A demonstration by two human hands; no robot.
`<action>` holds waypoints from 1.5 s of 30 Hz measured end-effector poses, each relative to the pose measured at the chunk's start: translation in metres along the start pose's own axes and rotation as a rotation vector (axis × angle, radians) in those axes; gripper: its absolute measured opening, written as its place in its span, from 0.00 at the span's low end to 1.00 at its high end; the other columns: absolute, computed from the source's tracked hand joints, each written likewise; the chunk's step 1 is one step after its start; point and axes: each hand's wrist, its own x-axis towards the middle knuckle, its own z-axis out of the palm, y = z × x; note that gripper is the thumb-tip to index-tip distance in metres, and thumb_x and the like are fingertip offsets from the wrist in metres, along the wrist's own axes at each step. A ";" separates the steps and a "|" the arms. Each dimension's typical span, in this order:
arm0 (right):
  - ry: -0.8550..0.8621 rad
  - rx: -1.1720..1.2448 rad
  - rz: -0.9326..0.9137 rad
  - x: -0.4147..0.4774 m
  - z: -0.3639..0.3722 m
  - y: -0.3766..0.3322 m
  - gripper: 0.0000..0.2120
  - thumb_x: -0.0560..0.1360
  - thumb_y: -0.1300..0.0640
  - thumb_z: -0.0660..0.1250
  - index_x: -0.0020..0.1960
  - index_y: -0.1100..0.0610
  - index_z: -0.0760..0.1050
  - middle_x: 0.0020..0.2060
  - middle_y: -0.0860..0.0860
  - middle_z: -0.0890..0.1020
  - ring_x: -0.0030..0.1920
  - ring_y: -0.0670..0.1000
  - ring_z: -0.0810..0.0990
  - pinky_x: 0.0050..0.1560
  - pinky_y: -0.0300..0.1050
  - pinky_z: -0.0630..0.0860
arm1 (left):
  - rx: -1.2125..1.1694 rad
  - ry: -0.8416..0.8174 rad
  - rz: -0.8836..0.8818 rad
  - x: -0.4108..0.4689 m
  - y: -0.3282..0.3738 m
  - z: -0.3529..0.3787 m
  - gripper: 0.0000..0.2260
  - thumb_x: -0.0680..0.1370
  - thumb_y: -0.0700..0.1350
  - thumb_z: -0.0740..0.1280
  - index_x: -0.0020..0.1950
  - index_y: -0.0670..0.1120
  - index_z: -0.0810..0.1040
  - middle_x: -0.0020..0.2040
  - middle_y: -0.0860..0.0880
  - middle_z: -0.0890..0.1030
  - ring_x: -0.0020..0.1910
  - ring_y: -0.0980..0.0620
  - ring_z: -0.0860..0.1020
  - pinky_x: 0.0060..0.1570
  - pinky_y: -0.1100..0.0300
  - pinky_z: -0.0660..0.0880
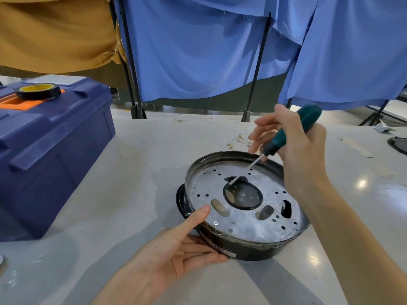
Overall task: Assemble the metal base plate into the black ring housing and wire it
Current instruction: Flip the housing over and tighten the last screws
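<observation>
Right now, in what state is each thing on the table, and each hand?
metal base plate, seated in the black ring housing, one screw fitted
black ring housing, resting on the table, steadied by the left hand
screwdriver, gripped by the right hand, tip at the notch by the centre opening
left hand, thumb on the plate, straight fingers against the housing wall
blue toolbox, lid closed
tape roll, lying flat on the toolbox

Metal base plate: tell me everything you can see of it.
The round grey metal base plate looks dull, punched with small holes, two oblong slots and a black-rimmed central opening. It sits inside the black ring housing, one screw at its near-left edge. The left hand presses its edge by thumb; the green-handled screwdriver touches near the centre.
</observation>
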 end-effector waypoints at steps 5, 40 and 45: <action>0.030 -0.165 0.109 -0.022 0.008 0.013 0.22 0.79 0.49 0.67 0.28 0.59 0.75 0.23 0.52 0.79 0.18 0.48 0.72 0.18 0.36 0.66 | 0.010 0.025 -0.005 0.000 0.000 0.002 0.26 0.64 0.53 0.80 0.48 0.32 0.83 0.52 0.28 0.81 0.52 0.33 0.82 0.47 0.52 0.82; -0.412 0.240 0.113 -0.041 0.033 0.018 0.11 0.77 0.53 0.66 0.51 0.61 0.74 0.34 0.57 0.82 0.29 0.53 0.80 0.31 0.44 0.79 | 0.012 0.066 0.015 0.003 -0.001 0.003 0.33 0.63 0.54 0.79 0.55 0.30 0.79 0.50 0.29 0.81 0.50 0.33 0.83 0.43 0.53 0.82; -0.453 0.412 0.305 -0.042 0.037 0.014 0.34 0.72 0.27 0.50 0.51 0.56 0.76 0.30 0.51 0.67 0.27 0.48 0.63 0.31 0.39 0.66 | 0.025 0.071 0.009 0.003 -0.001 0.002 0.34 0.62 0.55 0.79 0.56 0.30 0.79 0.50 0.30 0.82 0.49 0.33 0.83 0.44 0.54 0.82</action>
